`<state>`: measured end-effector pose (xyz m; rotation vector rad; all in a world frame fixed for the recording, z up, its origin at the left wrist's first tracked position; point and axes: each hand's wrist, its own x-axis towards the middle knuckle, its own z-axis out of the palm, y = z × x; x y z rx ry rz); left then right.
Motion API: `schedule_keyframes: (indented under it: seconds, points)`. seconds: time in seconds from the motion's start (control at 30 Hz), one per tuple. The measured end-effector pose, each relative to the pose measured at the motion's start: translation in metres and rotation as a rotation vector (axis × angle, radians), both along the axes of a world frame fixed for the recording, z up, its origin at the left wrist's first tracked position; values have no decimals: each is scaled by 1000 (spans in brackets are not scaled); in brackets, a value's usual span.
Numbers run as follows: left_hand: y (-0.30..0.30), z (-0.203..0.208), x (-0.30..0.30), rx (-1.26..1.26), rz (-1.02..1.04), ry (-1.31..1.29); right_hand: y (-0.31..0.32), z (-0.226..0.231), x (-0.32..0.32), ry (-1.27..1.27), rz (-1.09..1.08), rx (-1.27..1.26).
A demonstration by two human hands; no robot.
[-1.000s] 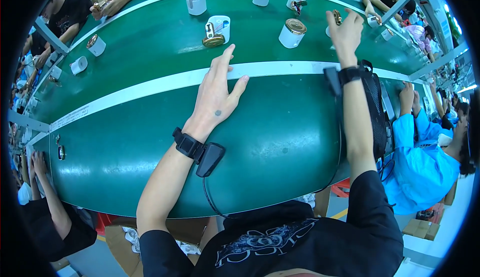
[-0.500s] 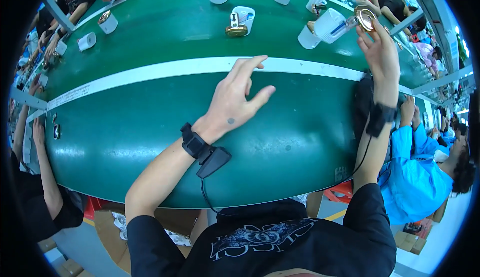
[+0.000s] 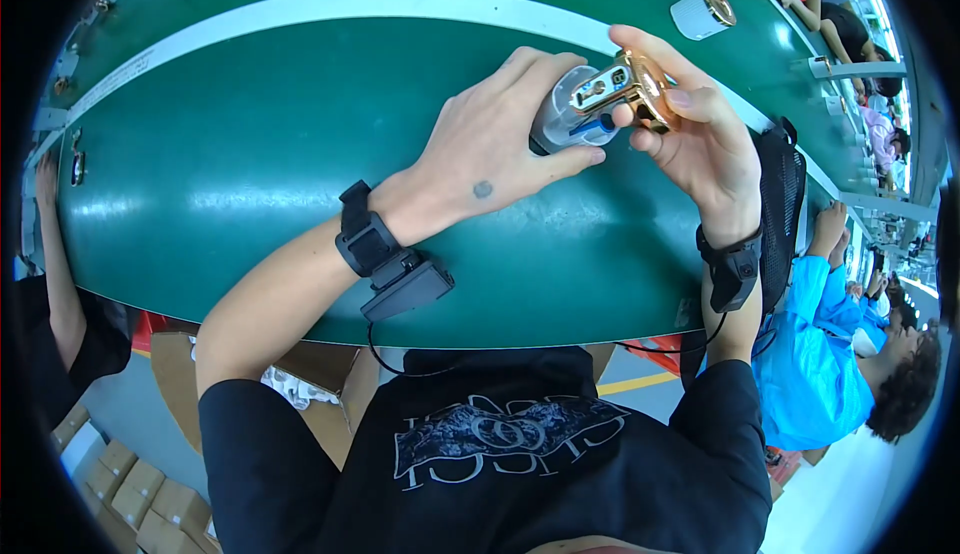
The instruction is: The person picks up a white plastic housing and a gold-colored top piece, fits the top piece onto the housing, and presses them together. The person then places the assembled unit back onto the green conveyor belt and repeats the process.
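Note:
My left hand [image 3: 485, 149] is wrapped round a pale cylindrical cup [image 3: 562, 119], held tilted above the green bench. In my right hand [image 3: 705, 139], thumb and fingers grip a shiny gold round cap [image 3: 650, 92]. From the cap a narrow white and gold piece [image 3: 603, 89] with small fittings reaches to the cup's mouth. A blue part [image 3: 598, 126] shows inside the cup's opening. The cup's far side is hidden behind my left fingers. Both wrists wear black strapped devices.
A white strip [image 3: 400, 2] runs along the green bench [image 3: 300, 154]. Beyond it stands another gold-capped white cup [image 3: 703, 14]. A black mesh bag [image 3: 783, 194] lies by my right forearm. A person in blue [image 3: 815, 354] sits at right; cardboard boxes [image 3: 150, 494] stand on the floor.
My right hand has brought the gold cap and cup from the far right back toward me. My left hand has moved right and closed round the cup. The view has shifted too.

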<state>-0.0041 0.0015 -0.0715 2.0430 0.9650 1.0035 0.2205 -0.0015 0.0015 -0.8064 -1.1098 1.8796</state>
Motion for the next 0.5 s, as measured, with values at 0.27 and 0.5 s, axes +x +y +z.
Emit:
schedule_keyframes:
  seconds: [0.27,0.5]
  points:
    - [0,-29,-5,34,-77,-40,2,-26,11,-251,-8,237]
    - [-1,-44,-4,-9,-166,-178,-12,-36,-12,-551,-49,349]
